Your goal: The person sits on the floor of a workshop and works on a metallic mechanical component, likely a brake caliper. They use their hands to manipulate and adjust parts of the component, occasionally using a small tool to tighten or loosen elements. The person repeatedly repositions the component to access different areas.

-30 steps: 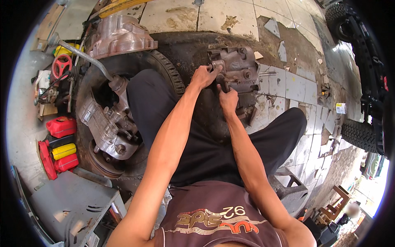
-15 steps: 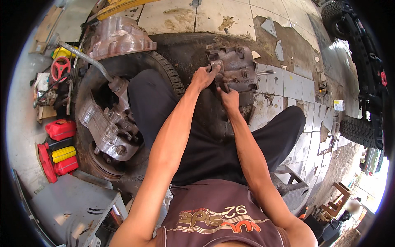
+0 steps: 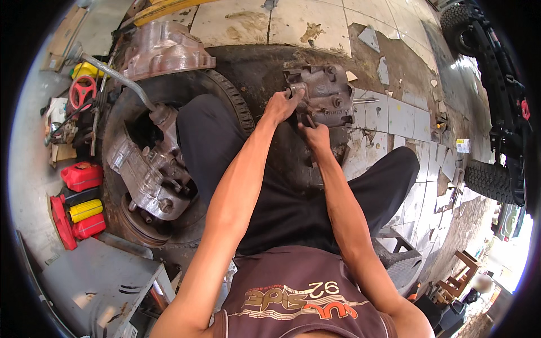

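Observation:
A dark, greasy gearbox housing (image 3: 329,93) sits ahead of me, with a bright metal shaft (image 3: 366,100) sticking out of its right side. My left hand (image 3: 282,107) is closed on the left edge of this housing, around a raised part near the corner. Lower down, my right hand (image 3: 315,135) grips the near edge, its fingers partly hidden by the metal. Both hands touch the same casting. What supports the housing underneath is largely covered, though a dark tyre shows below it.
To my left a large tyre (image 3: 239,107) carries a silvery gearbox with a long bent lever (image 3: 124,81). Behind it stands a reddish-brown bell-shaped casting (image 3: 169,50). Red boxes (image 3: 81,176) and a grey metal cabinet (image 3: 96,281) are farther left. Broken tiles (image 3: 383,70) lie at right.
Hardly anything differs. Both hands keep their hold on the gearbox housing, and the whole picture has shifted very slightly.

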`<state>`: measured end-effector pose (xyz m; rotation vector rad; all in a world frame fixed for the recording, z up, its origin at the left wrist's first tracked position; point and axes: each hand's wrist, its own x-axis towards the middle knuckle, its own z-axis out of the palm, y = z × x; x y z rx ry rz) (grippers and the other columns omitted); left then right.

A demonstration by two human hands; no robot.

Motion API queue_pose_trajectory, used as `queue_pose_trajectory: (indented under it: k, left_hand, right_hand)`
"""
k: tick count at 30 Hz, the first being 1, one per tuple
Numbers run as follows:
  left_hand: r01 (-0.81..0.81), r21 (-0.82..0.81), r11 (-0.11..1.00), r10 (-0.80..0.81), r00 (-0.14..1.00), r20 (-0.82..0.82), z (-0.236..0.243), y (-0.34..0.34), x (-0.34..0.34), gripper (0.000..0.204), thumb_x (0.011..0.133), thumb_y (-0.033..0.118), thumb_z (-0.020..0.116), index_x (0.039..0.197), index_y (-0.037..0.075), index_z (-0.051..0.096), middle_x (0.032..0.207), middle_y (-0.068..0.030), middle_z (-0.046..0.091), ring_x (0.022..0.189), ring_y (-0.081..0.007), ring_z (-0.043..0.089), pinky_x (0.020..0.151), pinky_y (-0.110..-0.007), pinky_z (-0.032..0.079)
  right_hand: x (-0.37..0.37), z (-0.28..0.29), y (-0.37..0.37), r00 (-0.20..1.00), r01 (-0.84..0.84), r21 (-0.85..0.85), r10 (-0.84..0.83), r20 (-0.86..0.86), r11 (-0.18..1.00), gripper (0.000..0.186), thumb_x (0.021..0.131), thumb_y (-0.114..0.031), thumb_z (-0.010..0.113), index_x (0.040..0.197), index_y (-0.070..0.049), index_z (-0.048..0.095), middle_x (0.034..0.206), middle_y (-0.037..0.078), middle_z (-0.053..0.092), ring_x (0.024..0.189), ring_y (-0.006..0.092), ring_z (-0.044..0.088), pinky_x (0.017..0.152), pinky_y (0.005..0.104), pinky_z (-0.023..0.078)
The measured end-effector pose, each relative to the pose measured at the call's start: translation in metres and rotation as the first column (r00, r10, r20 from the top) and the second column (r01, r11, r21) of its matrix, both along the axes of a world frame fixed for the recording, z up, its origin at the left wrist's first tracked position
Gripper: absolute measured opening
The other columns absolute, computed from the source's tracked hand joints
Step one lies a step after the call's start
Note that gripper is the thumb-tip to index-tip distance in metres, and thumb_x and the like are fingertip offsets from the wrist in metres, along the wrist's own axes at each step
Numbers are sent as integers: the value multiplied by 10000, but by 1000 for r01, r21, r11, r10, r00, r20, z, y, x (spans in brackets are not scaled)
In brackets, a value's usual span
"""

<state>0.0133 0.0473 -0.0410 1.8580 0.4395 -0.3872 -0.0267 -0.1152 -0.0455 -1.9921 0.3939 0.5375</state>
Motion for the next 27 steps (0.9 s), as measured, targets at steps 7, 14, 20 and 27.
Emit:
queue_pose_trajectory:
  k: [7, 14, 20, 27]
  left_hand:
    - [6, 14, 1000, -6, 1000, -10, 9, -6, -2, 939, 842, 642, 586, 1362, -128, 450, 1348, -316, 515, 1282, -376, 513, 1063, -403, 404]
    - [-40, 35, 999, 38, 998, 47, -6, 0, 2, 902, 838, 650, 594, 1338, -93, 496, 1298, -309, 550, 1248, -369, 538, 1040, -389, 412]
    - [9, 26, 1000, -10, 1000, 29, 4, -9, 1, 951, 827, 660, 597, 1326, -142, 485, 1298, -340, 542, 1262, -396, 526, 1048, -404, 411]
    - [43, 17, 999, -44, 999, 21, 12, -8, -2, 968, 795, 709, 601, 1326, -96, 522, 1241, -300, 604, 1193, -380, 585, 998, -416, 455]
  right_hand:
    - [4, -1, -7, 988, -144, -95, 149, 44, 985, 525, 771, -334, 766, 1074, 86, 677, 1013, 293, 683, 1044, 375, 664, 878, 390, 498]
    - [6, -7, -5, 998, -66, 2, 66, 10, 998, 507, 774, -338, 772, 1022, 96, 686, 919, 250, 702, 913, 337, 692, 810, 400, 499]
    - [-8, -28, -13, 989, 21, 37, -26, 144, 999, 431, 797, -287, 796, 898, 116, 680, 723, 84, 646, 620, 161, 577, 586, 346, 456]
    - [-11, -18, -3, 990, 10, -106, 6, 142, 994, 416, 804, -310, 792, 858, 87, 682, 653, 97, 633, 547, 188, 589, 546, 369, 464]
